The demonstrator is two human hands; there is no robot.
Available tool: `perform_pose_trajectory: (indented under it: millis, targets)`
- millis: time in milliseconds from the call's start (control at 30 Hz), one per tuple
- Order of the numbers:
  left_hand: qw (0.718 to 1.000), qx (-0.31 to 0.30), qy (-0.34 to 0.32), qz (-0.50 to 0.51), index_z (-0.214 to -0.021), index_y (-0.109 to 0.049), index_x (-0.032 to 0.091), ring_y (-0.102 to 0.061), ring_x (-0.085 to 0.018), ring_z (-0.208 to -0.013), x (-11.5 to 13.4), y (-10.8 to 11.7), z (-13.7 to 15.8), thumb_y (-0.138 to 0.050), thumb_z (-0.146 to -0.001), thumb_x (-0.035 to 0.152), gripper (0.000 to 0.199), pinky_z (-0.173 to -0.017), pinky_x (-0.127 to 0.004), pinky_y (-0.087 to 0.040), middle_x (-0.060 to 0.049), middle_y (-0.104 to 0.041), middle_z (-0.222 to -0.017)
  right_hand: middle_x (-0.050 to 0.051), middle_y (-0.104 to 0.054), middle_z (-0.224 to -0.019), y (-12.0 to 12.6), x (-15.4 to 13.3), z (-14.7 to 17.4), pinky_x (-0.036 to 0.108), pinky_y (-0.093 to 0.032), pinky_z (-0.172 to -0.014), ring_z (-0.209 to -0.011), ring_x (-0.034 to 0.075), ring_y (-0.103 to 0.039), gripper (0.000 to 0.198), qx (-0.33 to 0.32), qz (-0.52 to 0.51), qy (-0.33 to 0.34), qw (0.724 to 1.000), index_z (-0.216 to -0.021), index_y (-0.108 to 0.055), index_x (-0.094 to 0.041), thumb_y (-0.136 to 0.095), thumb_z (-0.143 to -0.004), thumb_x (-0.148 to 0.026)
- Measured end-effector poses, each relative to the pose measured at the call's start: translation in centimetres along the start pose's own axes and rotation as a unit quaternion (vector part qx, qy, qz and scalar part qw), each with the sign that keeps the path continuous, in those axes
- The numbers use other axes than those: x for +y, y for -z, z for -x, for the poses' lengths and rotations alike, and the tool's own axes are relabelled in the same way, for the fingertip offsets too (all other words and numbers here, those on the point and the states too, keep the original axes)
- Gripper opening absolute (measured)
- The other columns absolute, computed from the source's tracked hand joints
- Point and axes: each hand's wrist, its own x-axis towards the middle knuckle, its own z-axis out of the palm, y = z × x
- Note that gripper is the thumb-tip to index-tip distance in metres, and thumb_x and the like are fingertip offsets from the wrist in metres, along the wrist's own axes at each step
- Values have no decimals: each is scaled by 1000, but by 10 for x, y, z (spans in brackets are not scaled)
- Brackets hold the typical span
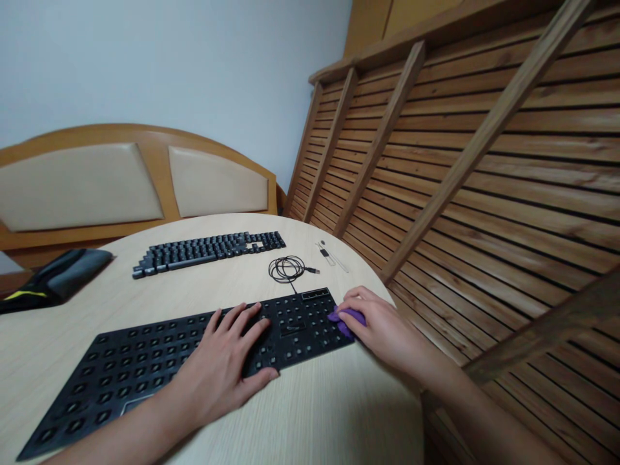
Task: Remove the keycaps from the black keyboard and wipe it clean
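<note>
A black keyboard base (290, 328) with its keycaps off lies across the front of the table, bare switches showing. My left hand (227, 352) rests on its middle with the fingers spread. At the base's right end, my right hand (375, 323) is closed round a purple cloth (346, 321), which touches the switches there. Behind the base, a coiled black USB cable (287, 268) runs up from its back edge. The removed keycaps (203, 250) stand in keyboard order farther back on the table. Part of the base is hidden under my left hand and forearm.
A small wire tool with a black handle (325, 253) lies at the table's back right. On the left edge sits a dark bag-like item (72, 274) with a yellow stripe. The round table (310, 413) stands close to a slatted wooden panel (484, 161) on the right.
</note>
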Motion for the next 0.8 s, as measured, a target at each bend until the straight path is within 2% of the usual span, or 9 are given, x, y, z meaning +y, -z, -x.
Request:
perform_pose_trajectory:
  millis: [100,200,433,667,733,800]
  targets:
    - [1000,-3,0,0,-135,-56,23,-41,-40,-135,1,1,-1,-50,-89,70,67,-109,-64,-32,-14,-47,-148,6,-68,-106,-8,-3,-3,31,-45,-91,-101,20,-62,18,-24,12,28,999,-98,-74,-22,-56,-96,-26]
    - [1000,-8,1,0,-137,-55,24,-41,-40,-135,1,2,-1,-50,-89,70,67,-109,-65,-32,-14,-47,-149,6,-68,-102,-14,-7,-4,32,-45,-92,-101,22,-61,14,-50,28,28,998,-99,-72,-21,-60,-93,-23]
    - [1000,6,-1,2,-135,-56,25,-43,-40,-134,0,1,0,-51,-88,70,66,-109,-64,-33,-12,-48,-149,8,-69,-99,-18,-6,-5,30,-45,-87,-94,21,-64,22,-90,73,19,993,-100,-71,-19,-50,-97,-18]
    - [1000,-5,1,2,-137,-55,24,-40,-40,-136,0,0,0,-50,-89,70,67,-109,-64,-32,-13,-46,-149,11,-68,-88,-11,-3,-1,31,-41,-69,-80,24,-65,24,-70,164,-81,981,-87,-68,-16,-46,-93,-8]
    - [1000,-4,0,2,-137,-55,24,-41,-40,-136,0,0,0,-51,-88,70,67,-109,-64,-33,-13,-47,-149,10,-67,-89,-5,-10,-3,31,-41,-70,-82,23,-65,21,-60,156,-76,983,-90,-68,-17,-48,-93,-10]
    - [1000,0,-1,2,-137,-55,24,-42,-40,-135,0,0,0,-51,-88,70,66,-109,-64,-33,-13,-48,-149,8,-67,-92,-2,-19,-7,30,-42,-74,-86,22,-64,19,-55,110,-30,992,-94,-69,-18,-51,-95,-14]
